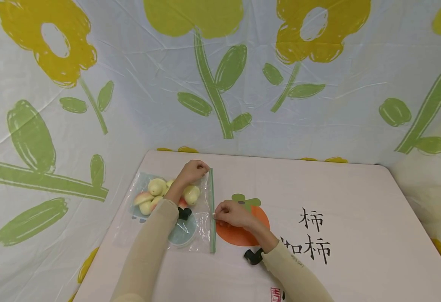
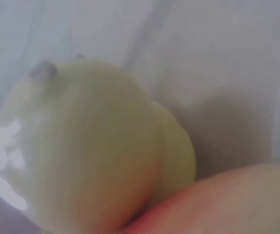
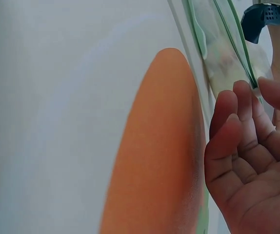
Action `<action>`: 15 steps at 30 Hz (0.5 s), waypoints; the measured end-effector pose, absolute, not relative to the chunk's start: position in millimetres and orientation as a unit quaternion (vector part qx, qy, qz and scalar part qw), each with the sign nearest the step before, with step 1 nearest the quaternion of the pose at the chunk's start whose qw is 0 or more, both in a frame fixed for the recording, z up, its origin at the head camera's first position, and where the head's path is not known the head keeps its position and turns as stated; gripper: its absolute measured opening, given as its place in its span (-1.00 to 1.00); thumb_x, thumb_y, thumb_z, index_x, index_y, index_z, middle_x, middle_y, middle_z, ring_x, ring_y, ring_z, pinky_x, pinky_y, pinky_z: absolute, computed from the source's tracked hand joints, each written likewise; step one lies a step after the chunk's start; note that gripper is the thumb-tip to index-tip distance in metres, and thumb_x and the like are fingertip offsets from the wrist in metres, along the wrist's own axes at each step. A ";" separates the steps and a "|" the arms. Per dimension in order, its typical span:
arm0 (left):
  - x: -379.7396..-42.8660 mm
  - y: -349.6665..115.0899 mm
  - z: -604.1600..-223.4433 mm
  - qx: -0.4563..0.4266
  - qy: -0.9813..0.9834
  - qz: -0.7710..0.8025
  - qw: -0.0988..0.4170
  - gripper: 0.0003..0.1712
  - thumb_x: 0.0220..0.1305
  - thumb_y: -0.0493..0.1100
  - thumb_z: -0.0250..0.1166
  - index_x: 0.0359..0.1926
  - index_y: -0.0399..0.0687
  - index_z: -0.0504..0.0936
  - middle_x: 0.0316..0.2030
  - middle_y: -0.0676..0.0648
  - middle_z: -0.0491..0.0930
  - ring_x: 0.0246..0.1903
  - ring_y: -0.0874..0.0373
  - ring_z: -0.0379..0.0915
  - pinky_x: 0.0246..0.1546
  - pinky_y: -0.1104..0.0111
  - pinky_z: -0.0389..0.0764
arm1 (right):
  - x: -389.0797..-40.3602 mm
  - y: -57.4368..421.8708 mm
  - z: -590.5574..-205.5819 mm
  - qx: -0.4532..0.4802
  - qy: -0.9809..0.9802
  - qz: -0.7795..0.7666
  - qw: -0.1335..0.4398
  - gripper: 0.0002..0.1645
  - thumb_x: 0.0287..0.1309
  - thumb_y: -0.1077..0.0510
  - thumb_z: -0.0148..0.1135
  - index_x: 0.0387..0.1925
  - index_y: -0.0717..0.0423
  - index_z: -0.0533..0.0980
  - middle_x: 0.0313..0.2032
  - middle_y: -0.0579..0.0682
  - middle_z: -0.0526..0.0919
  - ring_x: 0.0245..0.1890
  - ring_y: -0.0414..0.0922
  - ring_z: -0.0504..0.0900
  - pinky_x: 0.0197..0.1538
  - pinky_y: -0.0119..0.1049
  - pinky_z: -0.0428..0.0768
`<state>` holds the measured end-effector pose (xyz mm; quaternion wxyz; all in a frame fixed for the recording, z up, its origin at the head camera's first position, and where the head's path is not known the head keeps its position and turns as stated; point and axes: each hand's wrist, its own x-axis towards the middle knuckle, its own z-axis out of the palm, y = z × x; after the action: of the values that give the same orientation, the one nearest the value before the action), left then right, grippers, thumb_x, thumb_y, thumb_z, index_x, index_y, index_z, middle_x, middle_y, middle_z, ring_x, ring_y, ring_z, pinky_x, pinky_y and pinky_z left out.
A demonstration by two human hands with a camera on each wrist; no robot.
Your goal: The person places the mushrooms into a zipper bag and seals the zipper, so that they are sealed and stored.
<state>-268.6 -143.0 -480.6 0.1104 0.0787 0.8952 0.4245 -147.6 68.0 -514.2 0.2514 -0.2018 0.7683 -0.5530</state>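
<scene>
A clear zip bag (image 1: 202, 238) lies flat on the left of the table, its green zip strip (image 1: 212, 235) running along the right edge. Inside are several pale yellow fruits (image 1: 157, 187) with red blushes; one fruit (image 2: 81, 146) fills much of the left wrist view. My left hand (image 1: 193, 172) pinches the far end of the strip. Midway along it, my right hand (image 1: 236, 214) pinches the zip between thumb and finger. The right wrist view shows a small pale slider (image 3: 256, 91) at those fingertips, where the two green lines meet.
Beneath everything is a pale pink table cover (image 1: 356, 201) with a printed orange persimmon (image 1: 243, 235) and black characters. A printed blue round shape (image 1: 182, 233) shows through the bag. Flower-patterned cloth (image 1: 149, 126) walls in the back and sides.
</scene>
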 end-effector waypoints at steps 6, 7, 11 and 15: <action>-268.5 -143.4 -481.5 0.081 0.896 0.423 0.110 -0.75 0.45 -0.14 0.18 -0.05 -0.17 0.71 -0.13 -0.10 0.68 -0.17 0.04 0.60 -0.08 0.21 0.57 | -144.7 67.8 -515.3 -0.205 0.769 -0.548 0.258 -0.88 0.32 0.25 0.23 -0.32 0.23 0.60 -0.48 0.13 0.62 -0.53 -0.10 0.52 -0.43 -0.33 0.53; -268.8 -143.4 -481.7 0.081 0.896 0.423 0.109 -0.75 0.45 -0.14 0.18 -0.05 -0.17 0.71 -0.14 -0.10 0.68 -0.18 0.04 0.60 -0.08 0.22 0.57 | -144.0 67.8 -515.5 -0.203 0.767 -0.550 0.262 -0.89 0.33 0.25 0.23 -0.31 0.24 0.59 -0.47 0.13 0.62 -0.52 -0.10 0.53 -0.43 -0.33 0.52; -270.0 -143.7 -482.2 0.082 0.896 0.423 0.106 -0.75 0.45 -0.14 0.19 -0.06 -0.17 0.71 -0.15 -0.10 0.69 -0.19 0.05 0.61 -0.10 0.22 0.57 | -141.0 68.4 -516.1 -0.196 0.761 -0.556 0.271 -0.88 0.33 0.23 0.23 -0.30 0.24 0.56 -0.45 0.11 0.62 -0.49 -0.09 0.54 -0.41 -0.33 0.52; -270.0 -144.0 -482.4 0.081 0.894 0.427 0.110 -0.75 0.45 -0.13 0.19 -0.05 -0.16 0.71 -0.14 -0.10 0.69 -0.18 0.04 0.62 -0.11 0.22 0.58 | -137.5 69.4 -515.7 -0.203 0.757 -0.559 0.270 -0.83 0.33 0.23 0.23 -0.33 0.30 0.56 -0.48 0.15 0.61 -0.50 -0.08 0.55 -0.42 -0.33 0.52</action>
<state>-270.0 -144.0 -482.4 0.1104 0.0805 0.8939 0.4269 -137.5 69.4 -515.7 0.2703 -0.2030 0.7570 -0.5591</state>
